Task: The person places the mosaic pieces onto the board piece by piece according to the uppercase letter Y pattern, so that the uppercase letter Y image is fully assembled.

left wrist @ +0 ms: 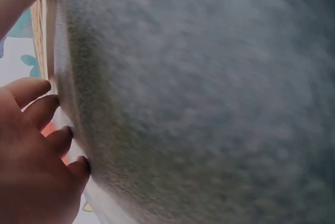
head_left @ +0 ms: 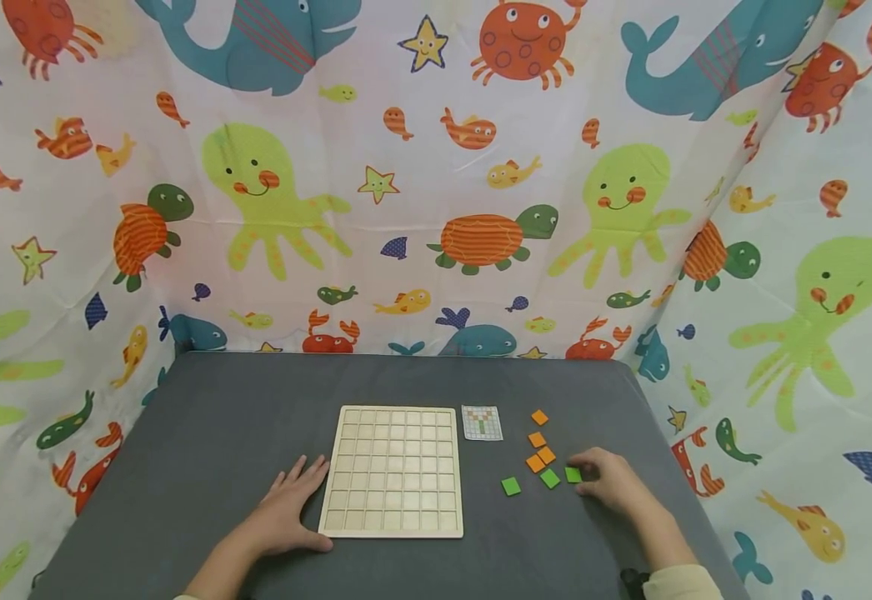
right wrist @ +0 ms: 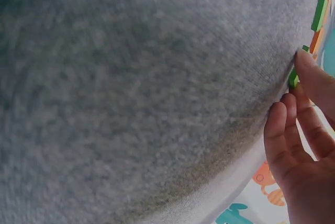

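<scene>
A pale wooden grid board [head_left: 391, 471] lies on the grey table [head_left: 218, 433], its squares bare. My left hand [head_left: 307, 500] rests flat on the cloth, fingers spread, touching the board's left edge [left wrist: 39, 30]. My right hand [head_left: 586, 476] is to the right of the board, its curled fingertips pinching a small green tile [head_left: 573, 474] that lies on the table; the wrist view shows that tile [right wrist: 293, 80] under a fingertip. Two more green tiles [head_left: 550, 477] [head_left: 511, 486] lie just left of it. Several orange tiles [head_left: 537, 439] sit behind them.
A small pattern card [head_left: 481, 422] lies by the board's far right corner. A curtain printed with sea animals [head_left: 436, 208] closes in the table at the back and on both sides. The table's right edge [head_left: 694, 500] runs close to my right forearm.
</scene>
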`<control>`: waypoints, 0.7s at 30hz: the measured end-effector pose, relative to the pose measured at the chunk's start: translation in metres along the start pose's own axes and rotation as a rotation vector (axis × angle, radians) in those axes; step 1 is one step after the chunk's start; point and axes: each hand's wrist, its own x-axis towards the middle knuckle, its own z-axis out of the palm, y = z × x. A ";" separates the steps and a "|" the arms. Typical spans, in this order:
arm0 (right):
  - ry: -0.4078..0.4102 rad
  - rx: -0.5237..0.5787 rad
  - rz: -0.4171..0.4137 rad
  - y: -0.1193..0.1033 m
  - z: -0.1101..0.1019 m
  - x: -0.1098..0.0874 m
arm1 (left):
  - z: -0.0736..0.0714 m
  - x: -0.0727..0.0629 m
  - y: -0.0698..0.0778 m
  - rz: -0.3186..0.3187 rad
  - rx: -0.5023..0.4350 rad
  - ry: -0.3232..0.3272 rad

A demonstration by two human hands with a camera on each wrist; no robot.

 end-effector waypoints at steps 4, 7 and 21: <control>-0.003 -0.004 0.018 0.000 0.003 0.003 | 0.000 0.002 0.000 -0.020 0.001 0.009; -0.004 -0.018 0.029 0.001 0.004 0.003 | 0.000 0.003 0.000 -0.017 0.021 0.011; 0.138 -0.070 -0.163 -0.018 -0.005 0.001 | 0.003 0.004 -0.001 -0.003 0.037 0.027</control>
